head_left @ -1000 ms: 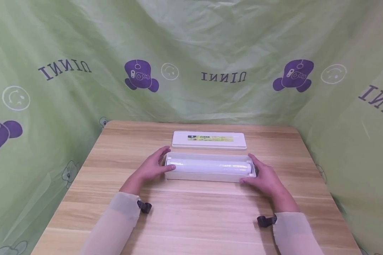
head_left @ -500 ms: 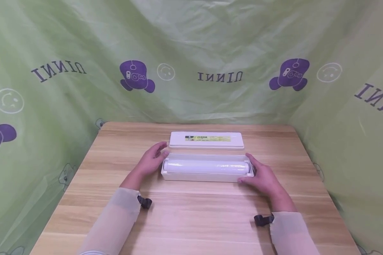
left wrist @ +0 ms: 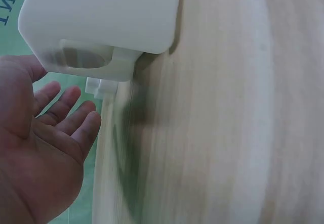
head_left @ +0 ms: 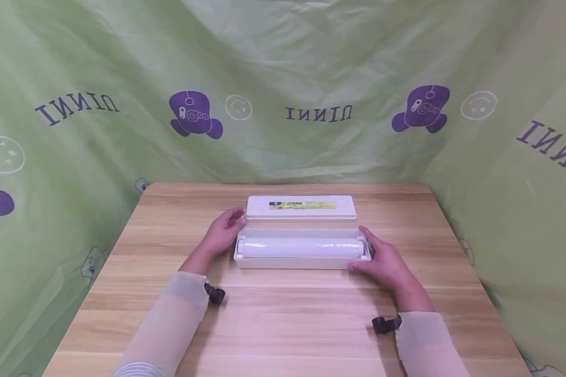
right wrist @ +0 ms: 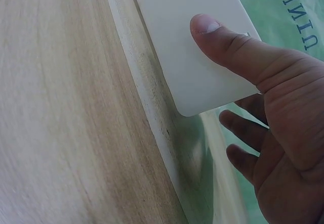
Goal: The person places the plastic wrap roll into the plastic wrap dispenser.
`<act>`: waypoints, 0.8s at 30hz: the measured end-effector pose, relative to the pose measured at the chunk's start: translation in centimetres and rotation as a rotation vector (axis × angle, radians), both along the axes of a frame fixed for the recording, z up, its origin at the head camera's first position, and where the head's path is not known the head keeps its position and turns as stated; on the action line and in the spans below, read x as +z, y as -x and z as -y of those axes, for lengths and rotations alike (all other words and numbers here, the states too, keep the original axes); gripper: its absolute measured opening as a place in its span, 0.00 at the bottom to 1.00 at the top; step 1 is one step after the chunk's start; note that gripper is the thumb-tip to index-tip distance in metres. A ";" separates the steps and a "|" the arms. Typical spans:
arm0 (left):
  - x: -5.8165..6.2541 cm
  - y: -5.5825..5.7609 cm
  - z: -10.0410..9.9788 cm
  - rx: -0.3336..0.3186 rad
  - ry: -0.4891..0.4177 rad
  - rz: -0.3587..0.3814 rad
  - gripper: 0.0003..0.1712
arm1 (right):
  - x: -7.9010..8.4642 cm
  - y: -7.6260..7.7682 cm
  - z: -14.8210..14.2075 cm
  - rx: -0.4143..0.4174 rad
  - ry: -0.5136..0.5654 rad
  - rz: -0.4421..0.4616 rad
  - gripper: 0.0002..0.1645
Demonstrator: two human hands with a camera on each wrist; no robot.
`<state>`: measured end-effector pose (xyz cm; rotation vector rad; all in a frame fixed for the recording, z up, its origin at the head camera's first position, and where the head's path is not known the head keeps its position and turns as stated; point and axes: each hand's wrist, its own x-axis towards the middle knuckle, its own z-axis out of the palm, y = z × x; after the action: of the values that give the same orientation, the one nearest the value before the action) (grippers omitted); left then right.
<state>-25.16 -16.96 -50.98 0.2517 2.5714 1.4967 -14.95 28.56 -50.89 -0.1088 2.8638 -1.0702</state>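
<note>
A long white box point(head_left: 292, 263) lies lengthwise across the table with its top uncovered. Inside it is a shiny white roll point(head_left: 302, 247), which looks like cling film. Behind the box lies its flat white lid point(head_left: 306, 214), bearing a yellow-green label. My right hand point(head_left: 384, 262) grips the box's right end; the right wrist view has the thumb point(right wrist: 217, 34) on the front wall and the other fingers behind the end. Near the box's left back corner is my left hand point(head_left: 221, 233), fingers loosely bent and holding nothing. In the left wrist view its thumb is partly hidden by the box.
The wood-grain table point(head_left: 283, 319) has its far edge against a green curtain point(head_left: 273, 141) printed with purple figures, which also hangs at both sides. A small black camera sits on each wrist, over pale sleeves point(head_left: 170, 314).
My left thumb has lifted away from the roll's left end, and that hand has shifted back toward the lid. The right hand keeps its grip. The whole head view has shifted slightly.
</note>
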 end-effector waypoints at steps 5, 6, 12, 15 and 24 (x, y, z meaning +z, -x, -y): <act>-0.2 0.6 -0.3 0.028 -0.037 0.011 0.35 | 0.0 -0.1 0.1 -0.008 -0.001 -0.001 0.76; -0.2 0.6 -0.4 0.030 -0.042 0.011 0.35 | 0.0 -0.1 0.1 -0.012 0.000 0.001 0.76; -0.1 1.1 -0.8 0.041 -0.041 0.004 0.37 | 0.0 0.0 0.2 -0.017 0.003 0.006 0.76; 0.0 1.3 -0.8 0.036 -0.050 -0.003 0.37 | -0.1 0.0 0.2 -0.010 -0.001 0.007 0.76; 0.0 2.2 -1.0 0.042 -0.047 0.021 0.42 | -0.1 0.0 0.0 -0.008 -0.001 0.003 0.76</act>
<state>-27.40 -15.93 -51.00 0.1875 2.5424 1.5676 -14.95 28.51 -51.03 -0.0957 2.8646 -1.0701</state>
